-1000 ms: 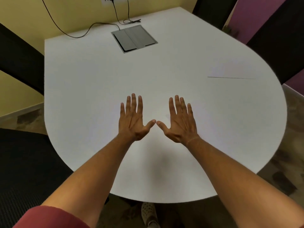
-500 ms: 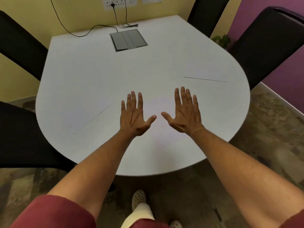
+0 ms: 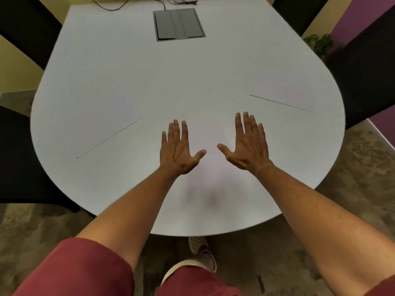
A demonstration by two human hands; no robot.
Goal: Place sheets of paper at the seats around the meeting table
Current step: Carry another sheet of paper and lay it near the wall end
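My left hand point(image 3: 179, 149) and my right hand point(image 3: 248, 144) are held flat and spread, palms down, over the near part of the white meeting table point(image 3: 192, 77). Neither holds anything. A white sheet of paper point(image 3: 92, 124) lies at the left seat, showing only by its dark near edge. Another white sheet point(image 3: 286, 90) lies at the right seat, also marked by one thin edge line. Whether a sheet lies under my hands cannot be told, as white blends with white.
Black chairs stand at the left point(image 3: 19, 159), far left point(image 3: 27, 28), far right point(image 3: 299, 11) and right point(image 3: 367, 67). A grey cable hatch point(image 3: 178, 24) is set in the far tabletop, with a black cable point(image 3: 119, 6) beyond it. A green plant point(image 3: 318, 42) stands by the purple wall.
The view pulled back and turned left, bringing the left sheet into sight. My hands moved slightly apart, so the thumbs no longer nearly touch.
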